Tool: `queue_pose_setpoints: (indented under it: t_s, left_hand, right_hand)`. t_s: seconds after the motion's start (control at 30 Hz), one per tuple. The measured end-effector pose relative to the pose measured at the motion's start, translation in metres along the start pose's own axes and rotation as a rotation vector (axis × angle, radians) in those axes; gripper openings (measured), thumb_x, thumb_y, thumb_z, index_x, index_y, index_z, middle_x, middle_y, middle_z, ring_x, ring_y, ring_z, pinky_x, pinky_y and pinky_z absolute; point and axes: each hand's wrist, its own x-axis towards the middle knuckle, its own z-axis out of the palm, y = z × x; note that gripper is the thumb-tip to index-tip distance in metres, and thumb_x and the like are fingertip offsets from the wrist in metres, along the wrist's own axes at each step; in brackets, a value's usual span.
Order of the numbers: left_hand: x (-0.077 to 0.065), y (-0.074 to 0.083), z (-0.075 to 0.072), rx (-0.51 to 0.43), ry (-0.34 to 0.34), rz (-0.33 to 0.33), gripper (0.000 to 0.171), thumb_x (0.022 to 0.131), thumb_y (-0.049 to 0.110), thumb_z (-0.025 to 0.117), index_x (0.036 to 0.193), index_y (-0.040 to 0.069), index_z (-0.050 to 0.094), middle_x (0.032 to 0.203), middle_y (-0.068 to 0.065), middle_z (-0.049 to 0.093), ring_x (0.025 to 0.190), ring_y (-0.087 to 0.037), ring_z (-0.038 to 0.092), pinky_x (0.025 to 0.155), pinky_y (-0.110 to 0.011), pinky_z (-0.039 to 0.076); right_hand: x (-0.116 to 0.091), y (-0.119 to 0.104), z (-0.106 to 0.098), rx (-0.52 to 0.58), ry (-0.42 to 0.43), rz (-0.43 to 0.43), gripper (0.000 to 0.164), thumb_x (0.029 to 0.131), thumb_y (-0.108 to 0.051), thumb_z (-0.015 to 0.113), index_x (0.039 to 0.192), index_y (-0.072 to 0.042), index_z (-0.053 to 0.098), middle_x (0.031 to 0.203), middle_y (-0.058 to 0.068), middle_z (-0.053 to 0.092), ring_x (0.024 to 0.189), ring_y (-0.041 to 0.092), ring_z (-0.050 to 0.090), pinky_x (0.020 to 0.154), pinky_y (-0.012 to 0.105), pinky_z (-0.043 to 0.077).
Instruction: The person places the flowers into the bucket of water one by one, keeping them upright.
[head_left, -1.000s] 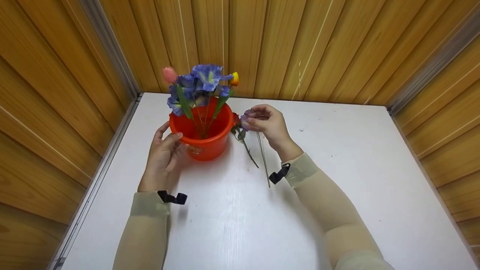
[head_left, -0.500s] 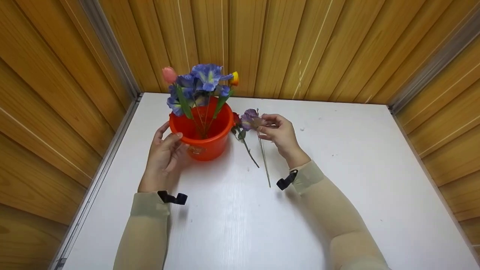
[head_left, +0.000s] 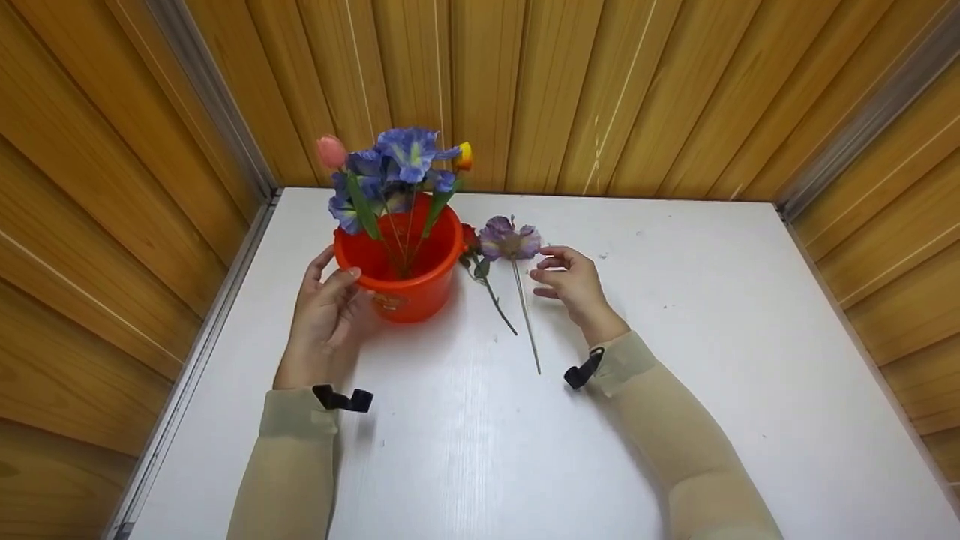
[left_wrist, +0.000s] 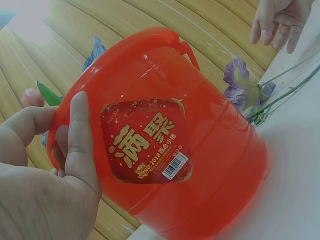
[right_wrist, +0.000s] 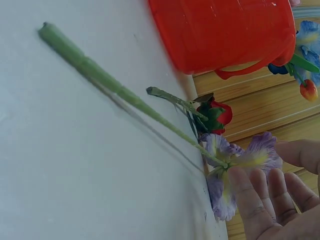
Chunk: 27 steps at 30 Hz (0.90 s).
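My left hand (head_left: 322,319) grips the rim of a red plastic bucket (head_left: 416,300), thumb at the near edge and fingers around the left side. In the bucket stand blue irises (head_left: 409,154), a pink tulip (head_left: 331,152) and a yellow-orange tulip (head_left: 464,156). A purple iris (head_left: 510,240) lies on the table right of the bucket, its long stem pointing toward me. Next to it lies a red rose (head_left: 470,237), partly behind the bucket and the iris. My right hand (head_left: 576,285) is just right of the purple iris, fingers loosely bent and holding nothing.
A white table (head_left: 465,450) carries everything. Wood-patterned panels (head_left: 555,90) rise behind it and on both sides. In the left wrist view the bucket shows a printed label (left_wrist: 146,141) and a handle (left_wrist: 190,55) folded against its side.
My right hand has let go of the purple iris and drawn back right and toward me. The iris stays lying beside the rose. My left hand keeps its hold on the bucket.
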Motion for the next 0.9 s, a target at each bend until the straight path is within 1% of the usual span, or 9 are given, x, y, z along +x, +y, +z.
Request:
queue_pose_setpoints:
  t_s: [0.1, 0.2, 0.27, 0.4, 0.5, 0.6, 0.67, 0.77, 0.9]
  left_hand:
    - [-0.001, -0.001, -0.001, 0.010, 0.006, 0.009, 0.070, 0.108, 0.002, 0.074, 0.166, 0.026, 0.044, 0.153, -0.009, 0.065, 0.100, -0.018, 0.077, 0.085, -0.027, 0.072]
    - [-0.001, -0.001, -0.003, 0.007, 0.005, 0.017, 0.069, 0.107, 0.002, 0.074, 0.165, 0.025, 0.044, 0.148, -0.009, 0.066, 0.099, -0.017, 0.077, 0.084, -0.026, 0.071]
    - [0.000, -0.001, -0.003, 0.002, -0.001, 0.021, 0.069, 0.108, 0.001, 0.072, 0.166, 0.025, 0.043, 0.148, -0.012, 0.065, 0.097, -0.017, 0.077, 0.083, -0.026, 0.071]
    - [-0.001, 0.000, -0.003, -0.016, -0.006, 0.014, 0.070, 0.107, 0.001, 0.073, 0.165, 0.025, 0.043, 0.152, -0.012, 0.064, 0.098, -0.019, 0.077, 0.083, -0.026, 0.071]
    - [-0.001, 0.000, -0.003, -0.023, -0.008, 0.016, 0.071, 0.106, 0.001, 0.076, 0.165, 0.025, 0.043, 0.147, -0.010, 0.067, 0.097, -0.018, 0.077, 0.084, -0.026, 0.071]
    - [-0.002, 0.000, -0.003, -0.023, -0.005, 0.016, 0.072, 0.105, 0.002, 0.077, 0.165, 0.024, 0.044, 0.144, -0.009, 0.069, 0.098, -0.018, 0.077, 0.084, -0.026, 0.071]
    - [-0.001, 0.000, -0.003, -0.024, -0.001, 0.010, 0.072, 0.105, 0.002, 0.077, 0.165, 0.025, 0.044, 0.147, -0.009, 0.068, 0.100, -0.018, 0.077, 0.085, -0.027, 0.071]
    - [-0.001, 0.000, -0.002, -0.030, 0.000, -0.004, 0.072, 0.106, 0.002, 0.076, 0.166, 0.026, 0.044, 0.158, -0.010, 0.062, 0.106, -0.020, 0.078, 0.088, -0.027, 0.071]
    - [0.000, 0.000, -0.001, -0.032, -0.001, -0.015, 0.069, 0.108, 0.000, 0.073, 0.165, 0.027, 0.045, 0.166, -0.012, 0.057, 0.112, -0.022, 0.078, 0.089, -0.028, 0.071]
  right_hand:
    - [0.000, 0.003, -0.002, -0.023, 0.001, 0.033, 0.060, 0.099, 0.004, 0.079, 0.155, 0.007, 0.057, 0.113, 0.005, 0.064, 0.101, 0.018, 0.078, 0.085, 0.037, 0.074]
    - [0.000, 0.005, -0.004, -0.045, -0.003, 0.063, 0.061, 0.099, 0.003, 0.078, 0.156, 0.005, 0.058, 0.114, 0.004, 0.064, 0.101, 0.022, 0.078, 0.085, 0.036, 0.074]
    - [0.000, 0.006, -0.005, -0.051, -0.008, 0.088, 0.062, 0.099, 0.002, 0.078, 0.157, 0.002, 0.058, 0.113, 0.003, 0.064, 0.100, 0.023, 0.078, 0.084, 0.035, 0.074]
    - [0.001, 0.007, -0.005, -0.046, -0.023, 0.140, 0.064, 0.099, 0.002, 0.079, 0.159, 0.000, 0.057, 0.110, -0.001, 0.065, 0.095, 0.019, 0.077, 0.082, 0.033, 0.073]
    - [0.002, 0.008, -0.004, -0.038, -0.042, 0.171, 0.065, 0.100, 0.001, 0.077, 0.161, -0.001, 0.055, 0.109, -0.001, 0.066, 0.093, 0.018, 0.077, 0.083, 0.034, 0.073]
    - [0.002, 0.009, -0.002, -0.047, -0.059, 0.203, 0.065, 0.101, 0.000, 0.075, 0.163, -0.003, 0.053, 0.111, 0.001, 0.068, 0.095, 0.019, 0.078, 0.085, 0.035, 0.073]
    - [0.003, 0.009, -0.001, -0.061, -0.066, 0.227, 0.065, 0.101, -0.001, 0.074, 0.163, -0.004, 0.054, 0.114, 0.002, 0.070, 0.099, 0.020, 0.078, 0.087, 0.037, 0.073]
    - [0.003, 0.008, 0.001, -0.082, -0.074, 0.255, 0.065, 0.100, -0.002, 0.075, 0.161, -0.007, 0.055, 0.119, 0.005, 0.072, 0.103, 0.022, 0.079, 0.088, 0.038, 0.074]
    - [0.005, 0.008, 0.005, -0.097, -0.093, 0.281, 0.066, 0.098, -0.002, 0.077, 0.160, -0.006, 0.056, 0.119, 0.007, 0.075, 0.104, 0.021, 0.079, 0.086, 0.037, 0.074]
